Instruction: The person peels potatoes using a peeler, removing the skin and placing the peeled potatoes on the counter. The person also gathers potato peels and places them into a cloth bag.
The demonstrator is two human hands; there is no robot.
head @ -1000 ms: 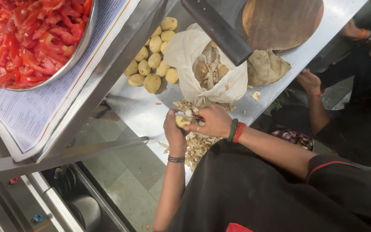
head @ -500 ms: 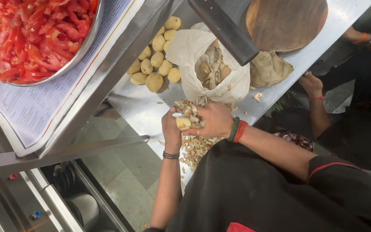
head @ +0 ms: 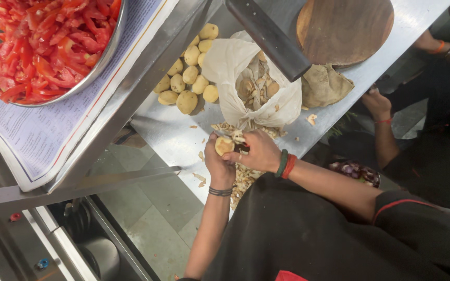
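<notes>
My left hand (head: 219, 165), with a black band on the wrist, grips a partly peeled pale potato (head: 224, 145) over the steel counter's edge. My right hand (head: 256, 152), with green and red bangles at the wrist, presses against the potato and closes on a small dark-handled tool (head: 242, 148) that is mostly hidden. Loose peelings (head: 243, 178) lie piled under both hands. Just beyond my hands sits an open white bag (head: 233, 67) holding potatoes and skins. Several peeled yellow potatoes (head: 187, 78) lie in a heap to its left.
A steel bowl (head: 111, 49) of chopped red tomato rests on newspaper (head: 27, 135) on a raised shelf. A round wooden board (head: 345, 28) and brown cloth (head: 326, 86) lie beyond the bag. Another person's hand (head: 378, 104) is at the counter's right edge, above a bowl of onions (head: 352, 171).
Both hands stay together at the counter's edge with the potato between them, and it has turned slightly. The view has shifted a little.
</notes>
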